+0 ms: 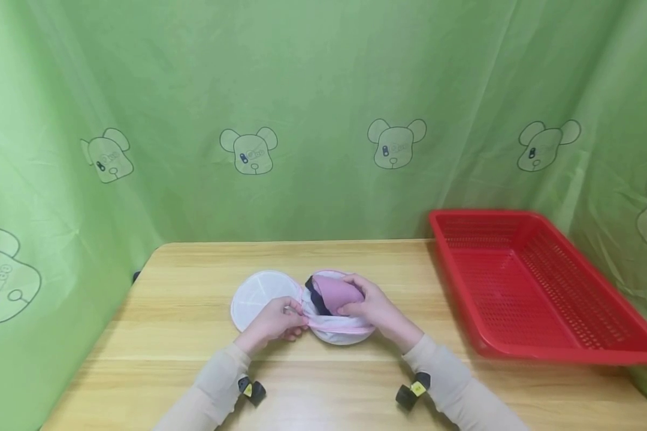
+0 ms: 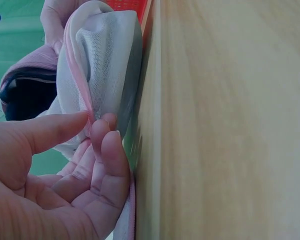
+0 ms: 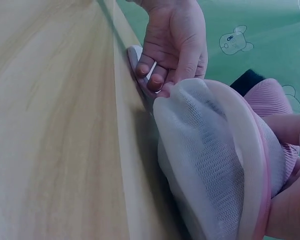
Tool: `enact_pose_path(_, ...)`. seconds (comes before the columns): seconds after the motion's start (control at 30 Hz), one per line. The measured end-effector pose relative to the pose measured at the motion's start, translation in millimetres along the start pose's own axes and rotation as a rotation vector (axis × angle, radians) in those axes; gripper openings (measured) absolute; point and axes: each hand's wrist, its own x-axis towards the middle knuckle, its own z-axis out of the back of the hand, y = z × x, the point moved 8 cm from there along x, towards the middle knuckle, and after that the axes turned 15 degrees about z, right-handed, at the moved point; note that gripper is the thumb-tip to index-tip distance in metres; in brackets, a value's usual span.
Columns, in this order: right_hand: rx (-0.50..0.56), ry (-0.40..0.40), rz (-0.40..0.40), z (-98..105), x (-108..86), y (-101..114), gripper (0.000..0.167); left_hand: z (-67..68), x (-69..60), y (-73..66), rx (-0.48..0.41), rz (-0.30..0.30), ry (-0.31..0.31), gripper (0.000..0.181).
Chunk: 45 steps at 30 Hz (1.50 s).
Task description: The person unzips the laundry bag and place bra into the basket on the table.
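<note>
A round white mesh laundry bag (image 1: pixel 341 337) with pink zip trim sits on the table, its round lid (image 1: pixel 260 297) folded open to the left. My left hand (image 1: pixel 276 320) pinches the pink-edged rim between thumb and fingers, close to where lid and body meet. At the bag's mouth, my right hand (image 1: pixel 376 308) grips a pink ribbed piece of clothing (image 1: pixel 335 293) with a black part. In the left wrist view this clothing (image 2: pixel 42 59) looks curled over, dark on the inside. Its lower part is hidden in the bag, so its exact kind cannot be told.
A red plastic basket (image 1: pixel 552 352) with slotted walls stands on the right side of the wooden table (image 1: pixel 183 299). Green curtain (image 1: pixel 323 197) with bear-head prints hangs behind and on both sides.
</note>
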Motion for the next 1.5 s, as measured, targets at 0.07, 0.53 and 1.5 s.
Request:
enact_pose_path(0.07, 0.011, -0.001, 0.006, 1, 0.2, 2, 0.06, -0.4, 0.0, 0.1, 0.0, 0.001, 0.0, 0.021)
enact_pose_path(0.53, 0.05, -0.035, 0.018, 8, 1.0, 11, 0.06, -1.5, -0.6, 0.5, 0.006, 0.017, -0.002, 0.021)
enact_pose_path(1.5, 0.013, -0.073, 0.076, 25, 11.6, 34, 0.063, -0.7, -1.2, 0.8, 0.012, 0.011, -0.009, 0.025)
